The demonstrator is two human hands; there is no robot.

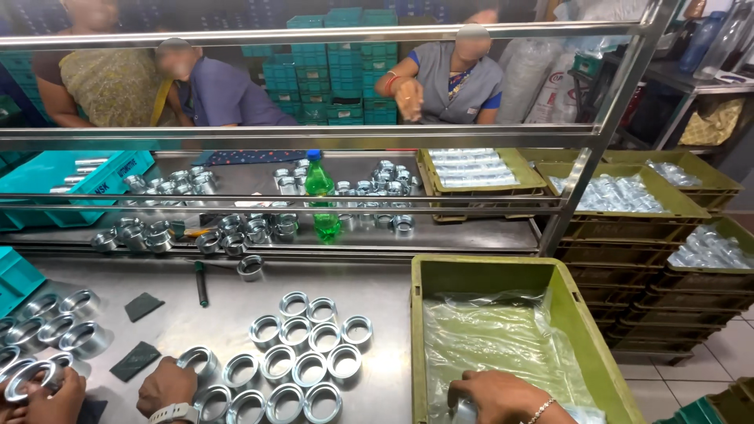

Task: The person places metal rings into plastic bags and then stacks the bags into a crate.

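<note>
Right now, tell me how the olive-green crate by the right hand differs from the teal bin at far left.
The olive-green crate is lined with clear plastic film; the teal bin shows no liner. The crate sits on the near steel table by the right hand; the bin sits behind the rail, holding metal cylinders. Both are open-topped plastic containers.

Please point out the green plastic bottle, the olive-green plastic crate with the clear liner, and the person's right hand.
Green plastic bottle [320, 185]: head view, on its upper body.
Olive-green plastic crate [479, 262]: head view, on its far rim.
Right hand [493, 395]: head view, back of the hand.
</note>
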